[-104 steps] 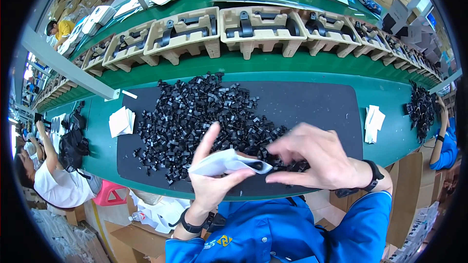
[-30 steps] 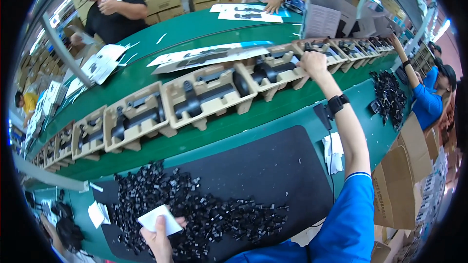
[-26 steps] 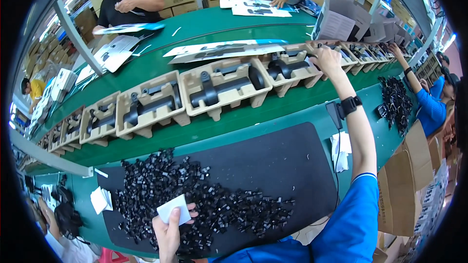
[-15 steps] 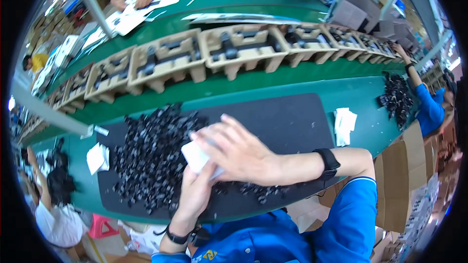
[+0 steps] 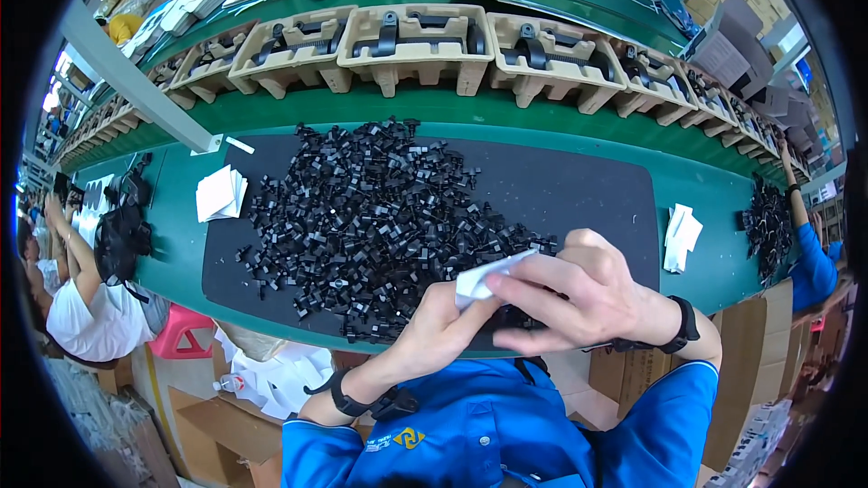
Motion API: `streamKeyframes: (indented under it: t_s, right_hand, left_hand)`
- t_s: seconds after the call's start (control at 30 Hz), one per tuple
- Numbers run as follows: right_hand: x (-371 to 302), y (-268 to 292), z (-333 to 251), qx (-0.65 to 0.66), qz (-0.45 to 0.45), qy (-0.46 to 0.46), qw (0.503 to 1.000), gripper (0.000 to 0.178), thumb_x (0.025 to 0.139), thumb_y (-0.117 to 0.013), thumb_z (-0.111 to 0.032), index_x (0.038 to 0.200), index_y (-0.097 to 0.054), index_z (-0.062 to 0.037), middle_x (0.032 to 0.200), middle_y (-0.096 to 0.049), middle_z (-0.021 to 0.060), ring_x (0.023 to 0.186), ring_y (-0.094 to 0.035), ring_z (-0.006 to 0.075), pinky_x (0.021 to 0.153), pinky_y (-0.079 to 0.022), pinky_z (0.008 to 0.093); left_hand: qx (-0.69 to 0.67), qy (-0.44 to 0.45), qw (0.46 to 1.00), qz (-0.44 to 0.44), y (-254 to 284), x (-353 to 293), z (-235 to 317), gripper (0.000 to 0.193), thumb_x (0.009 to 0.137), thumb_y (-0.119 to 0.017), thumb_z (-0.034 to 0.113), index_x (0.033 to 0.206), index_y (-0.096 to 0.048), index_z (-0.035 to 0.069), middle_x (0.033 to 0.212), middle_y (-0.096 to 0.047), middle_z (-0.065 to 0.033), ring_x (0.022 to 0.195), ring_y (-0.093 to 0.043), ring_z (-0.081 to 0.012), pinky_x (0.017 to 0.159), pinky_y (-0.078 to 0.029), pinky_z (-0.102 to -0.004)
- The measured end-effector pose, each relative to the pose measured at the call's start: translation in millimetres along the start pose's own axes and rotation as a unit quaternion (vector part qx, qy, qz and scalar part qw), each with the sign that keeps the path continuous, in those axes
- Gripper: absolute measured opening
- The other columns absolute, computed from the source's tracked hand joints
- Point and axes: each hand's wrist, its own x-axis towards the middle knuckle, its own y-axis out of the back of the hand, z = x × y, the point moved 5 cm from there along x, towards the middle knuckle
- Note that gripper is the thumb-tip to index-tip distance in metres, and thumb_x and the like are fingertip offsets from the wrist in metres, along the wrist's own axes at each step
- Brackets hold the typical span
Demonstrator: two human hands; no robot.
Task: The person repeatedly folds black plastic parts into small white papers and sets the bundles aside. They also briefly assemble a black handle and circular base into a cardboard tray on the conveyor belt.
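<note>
In front of my chest I hold a small folded white paper (image 5: 475, 284) above the near edge of the dark mat. My left hand (image 5: 434, 323) grips its lower end between thumb and fingers. My right hand (image 5: 588, 294) pinches the other side, thumb and forefinger on the paper, the other fingers curled. Beyond my hands lies a wide heap of small black plastic parts (image 5: 362, 208) on the dark mat (image 5: 579, 181). To its left rests a stack of white papers (image 5: 220, 194); at the right are folded white paper strips (image 5: 680, 237).
Past the green table (image 5: 172, 226) runs a row of cardboard-coloured trays (image 5: 416, 59) with black parts in them. A grey post (image 5: 136, 77) stands at the left. Co-workers sit on both sides, a person in white (image 5: 95, 321) at left. Another black heap (image 5: 767, 230) lies far right.
My hands have moved right and nearer my body with the paper. My right hand was spread flat over it and is now curled, pinching it. The view has shifted too.
</note>
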Motion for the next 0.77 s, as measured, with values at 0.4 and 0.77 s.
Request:
streamKeyframes:
  t_s: [0.4, 0.77]
  right_hand:
    - [-40.2, 0.4, 16.3, 0.398, -0.213, -0.212, 0.867, 0.021, 0.082, -0.061, -0.012, 0.097, -0.061, 0.0035, 0.078, -0.063, 0.0114, 0.047, -0.059, 0.0226, 0.045, -0.048, 0.0325]
    - [-85.2, -73.8, 116.3, 0.195, -0.278, -0.340, 0.877, 0.044, 0.081, -0.069, -0.026, 0.119, -0.057, -0.0089, 0.092, -0.062, 0.0082, 0.077, -0.064, 0.0216, 0.070, -0.051, 0.0358]
  left_hand:
    - [0.198, -0.001, 0.973, -0.120, -40.9, 15.9, -7.4, 0.037, 0.074, -0.074, 0.009, 0.108, -0.064, 0.001, 0.090, -0.068, -0.0088, 0.082, -0.065, -0.0161, 0.074, -0.051, -0.0287]
    - [0.196, 0.076, 0.976, 0.047, 5.2, 29.9, 5.0, 0.036, 0.071, -0.079, 0.010, 0.105, -0.068, 0.009, 0.087, -0.070, -0.0049, 0.080, -0.065, -0.0126, 0.074, -0.052, -0.0263]
